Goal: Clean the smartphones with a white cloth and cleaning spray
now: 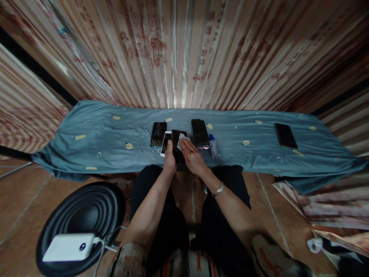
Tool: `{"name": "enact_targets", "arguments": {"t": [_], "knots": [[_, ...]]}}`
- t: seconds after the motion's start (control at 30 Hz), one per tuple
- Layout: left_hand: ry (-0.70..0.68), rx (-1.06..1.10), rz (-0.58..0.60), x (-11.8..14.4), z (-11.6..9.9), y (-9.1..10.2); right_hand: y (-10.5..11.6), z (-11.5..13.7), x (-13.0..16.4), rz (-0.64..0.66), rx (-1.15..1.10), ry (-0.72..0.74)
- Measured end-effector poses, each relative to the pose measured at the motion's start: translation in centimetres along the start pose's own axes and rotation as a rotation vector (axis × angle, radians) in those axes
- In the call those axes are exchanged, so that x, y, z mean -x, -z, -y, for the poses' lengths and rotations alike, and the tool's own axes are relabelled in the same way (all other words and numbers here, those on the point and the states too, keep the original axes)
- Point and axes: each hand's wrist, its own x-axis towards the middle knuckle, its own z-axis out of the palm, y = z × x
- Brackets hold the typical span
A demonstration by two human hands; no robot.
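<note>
My left hand point(169, 158) grips the near end of a black phone point(176, 143) lying on the blue cloth point(109, 150). My right hand point(192, 155) presses a small white wipe point(181, 139) onto that phone's screen. A white-edged phone point(165, 141) lies just left of it, partly under it. A further black phone point(158, 134) lies to the left, and a dark phone point(200, 133) lies to the right. A small clear bottle with a blue cap point(213, 146) lies beside my right hand.
Another black phone point(285, 135) lies far right on the cloth. A black round stool point(77, 223) at lower left carries a white power bank point(69, 247) with a cable. Striped curtains point(184, 54) hang behind. Papers point(323, 209) lie on the floor at right.
</note>
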Motion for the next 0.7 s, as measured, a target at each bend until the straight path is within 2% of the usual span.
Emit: {"name": "enact_targets", "arguments": {"t": [0.3,0.43,0.57,0.63,0.7], "knots": [[0.0,-0.003,-0.052,-0.2,-1.5,0.1,-0.3,2.0,1.1,0.051,-0.079,0.085],[0.008,0.008,-0.043,0.4,-2.2,-0.5,0.3,1.5,0.7,-0.005,-0.114,0.029],[0.05,0.056,-0.06,1.6,-3.0,-1.5,0.7,0.1,0.2,-0.178,-0.323,-0.193],[0.084,0.062,-0.085,2.2,-3.2,-2.1,0.8,-0.5,-0.2,-0.289,-0.552,-0.387],[0.11,0.058,-0.051,2.7,-3.2,-2.4,0.7,-0.9,-0.6,-0.384,-0.856,-0.605]]}}
